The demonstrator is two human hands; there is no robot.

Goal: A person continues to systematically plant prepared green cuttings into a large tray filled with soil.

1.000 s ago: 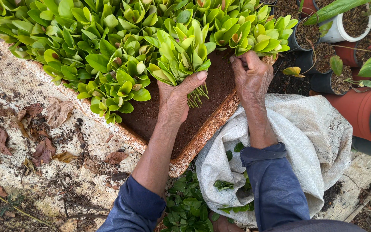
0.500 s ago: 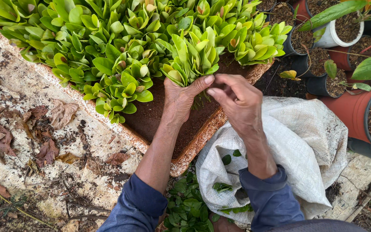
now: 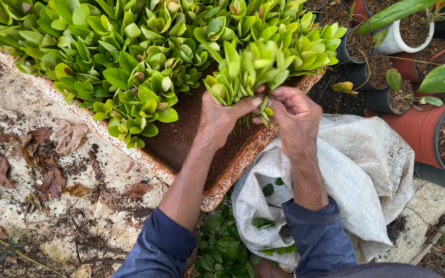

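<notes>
Left hand (image 3: 222, 116) closed around a bunch of small green plants (image 3: 248, 72), thumb across the stems. Right hand (image 3: 294, 113) closed too, fingers pinching the same bunch at the bottom, just beside the left thumb. Bunch held upright above the brown tray (image 3: 233, 177), leaves on top, thin stems hanging down between the two hands. Hard to tell whether any roots hang below; too small and dark there.

Tray long and low, with a crumbly pale edge. Bare brown soil (image 3: 181, 139) at the near end, right under the hands. Rest of the tray packed with more green plants (image 3: 124, 67), shiny leaves close together.

White woven sack (image 3: 366, 175) on the ground just beside the tray, under the right arm, mouth open, a few loose green leaves (image 3: 266, 222) inside. Both arms in blue sleeves (image 3: 166, 244), pushed up past the wrists.

Dry brown leaves (image 3: 52, 183) lying on the rough stone ground to the left of the tray. Black pots (image 3: 382, 98) with dark soil, a white pot (image 3: 387, 44) and a big red-brown pot (image 3: 418, 128) standing at the right, well apart from the hands.
</notes>
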